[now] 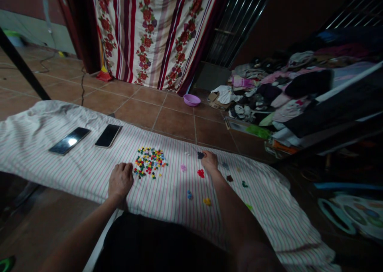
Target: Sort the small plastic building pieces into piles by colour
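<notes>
A loose pile of small multicoloured pieces [149,161], perhaps beads or buttons, lies on a striped cloth. At its left edge rests my left hand [120,180], fingers curled together; whatever is in them is hidden. My right hand [210,161] is closed in a pinch beside a small group of black pieces [200,155], its fingertips touching them. I cannot make out whether a piece is between the fingers. Around it sit little single-colour groups: white [187,153], pink [183,168], red [200,173], blue [189,195], yellow [207,201], brown [229,178] and dark green [244,184].
The striped cloth [83,172] covers a long, narrow surface. Two phones [70,141] lie on its left part. Beyond are a tiled floor [173,122], a purple basin [192,100], a floral curtain [146,36] and a heap of clothes [278,84] at the right.
</notes>
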Demonstrator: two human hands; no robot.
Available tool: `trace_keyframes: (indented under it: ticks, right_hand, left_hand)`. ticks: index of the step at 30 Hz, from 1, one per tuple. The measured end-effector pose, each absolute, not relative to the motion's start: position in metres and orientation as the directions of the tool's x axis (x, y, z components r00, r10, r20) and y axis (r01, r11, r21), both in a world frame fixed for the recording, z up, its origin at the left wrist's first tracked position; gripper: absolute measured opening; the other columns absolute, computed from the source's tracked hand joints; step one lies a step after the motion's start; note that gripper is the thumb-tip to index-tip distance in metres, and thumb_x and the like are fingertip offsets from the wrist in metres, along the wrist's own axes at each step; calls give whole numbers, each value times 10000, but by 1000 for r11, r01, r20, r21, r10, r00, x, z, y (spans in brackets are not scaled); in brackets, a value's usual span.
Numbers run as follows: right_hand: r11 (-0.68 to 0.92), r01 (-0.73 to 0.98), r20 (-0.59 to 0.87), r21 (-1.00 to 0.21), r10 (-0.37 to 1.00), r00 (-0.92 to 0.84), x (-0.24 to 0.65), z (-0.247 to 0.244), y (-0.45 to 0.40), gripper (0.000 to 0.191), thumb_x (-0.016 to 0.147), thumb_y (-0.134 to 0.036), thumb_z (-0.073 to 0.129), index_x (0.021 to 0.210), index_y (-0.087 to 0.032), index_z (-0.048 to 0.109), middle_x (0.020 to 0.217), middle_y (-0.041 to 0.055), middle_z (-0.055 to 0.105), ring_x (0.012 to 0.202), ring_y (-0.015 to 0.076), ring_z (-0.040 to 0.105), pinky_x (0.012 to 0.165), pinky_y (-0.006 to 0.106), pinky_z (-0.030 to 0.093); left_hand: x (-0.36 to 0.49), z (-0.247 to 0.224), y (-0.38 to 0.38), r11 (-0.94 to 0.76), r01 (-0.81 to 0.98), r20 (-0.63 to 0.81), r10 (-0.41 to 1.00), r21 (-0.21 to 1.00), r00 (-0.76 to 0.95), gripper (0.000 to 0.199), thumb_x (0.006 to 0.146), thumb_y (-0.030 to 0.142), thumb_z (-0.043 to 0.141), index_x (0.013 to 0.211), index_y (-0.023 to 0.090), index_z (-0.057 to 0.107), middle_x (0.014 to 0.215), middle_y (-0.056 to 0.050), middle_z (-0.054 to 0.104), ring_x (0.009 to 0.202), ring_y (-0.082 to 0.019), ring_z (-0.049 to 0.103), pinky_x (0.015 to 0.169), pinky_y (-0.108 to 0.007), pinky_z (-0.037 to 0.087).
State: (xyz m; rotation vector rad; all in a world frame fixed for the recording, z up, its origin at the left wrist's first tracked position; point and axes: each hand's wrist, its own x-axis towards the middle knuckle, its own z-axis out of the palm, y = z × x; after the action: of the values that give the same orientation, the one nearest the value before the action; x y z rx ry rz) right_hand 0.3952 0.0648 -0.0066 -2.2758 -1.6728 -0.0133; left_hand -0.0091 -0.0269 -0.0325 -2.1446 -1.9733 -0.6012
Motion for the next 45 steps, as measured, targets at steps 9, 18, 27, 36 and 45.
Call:
trace_keyframes:
  ticks: [9, 18, 27, 36, 45]
  right_hand:
    - [95, 920, 385, -380, 920, 64, 339, -7, 59, 334, 816, -108, 425, 968, -167, 717, 983, 94, 715, 929, 219, 617, 897, 352, 444]
    - [422, 774, 359, -472, 894, -269, 222, -12, 21, 205, 885, -213, 544, 933, -235, 742, 956, 54, 686, 950, 192, 572, 897, 331, 446]
    - [502, 766, 241, -401, 865, -441, 161, -9, 11, 205, 906, -213, 561, 970, -272, 747, 999, 49, 626, 1034, 204, 508, 930, 343, 435]
    - [454, 836, 166, -309, 891, -423, 146, 0, 15, 222, 918, -223, 537, 992, -240, 746, 983, 65, 626, 1021, 219, 493, 935, 335, 416]
    - [367, 888, 105, -277, 930, -352, 134, 1, 20, 146, 887, -252, 592, 942, -228, 725, 998, 80, 645, 1035, 240, 493, 922, 355, 397]
  left_hand:
    - [-7, -26, -29, -81, 982, 359, 933, 172, 14, 256, 931, 251, 374, 946, 198, 624, 889, -84, 610, 862, -237, 498, 798, -358, 397]
    - [-8, -30, -28, -80, 971, 371, 929, 225, -10, 306, 944, 267, 332, 994, 189, 624, 892, -97, 610, 866, -237, 500, 803, -368, 394]
    - [-9, -29, -28, -95, 961, 370, 929, 259, -8, 263, 916, 235, 368, 922, 199, 629, 872, -102, 589, 852, -240, 482, 752, -368, 371]
    - [-9, -31, -28, -91, 971, 370, 929, 223, 2, 264, 918, 213, 356, 901, 196, 619, 859, -96, 585, 851, -239, 488, 747, -361, 361]
    - [-10, -29, -28, -104, 966, 380, 925, 237, 6, 255, 904, 201, 371, 888, 193, 626, 853, -100, 586, 843, -241, 487, 759, -369, 366]
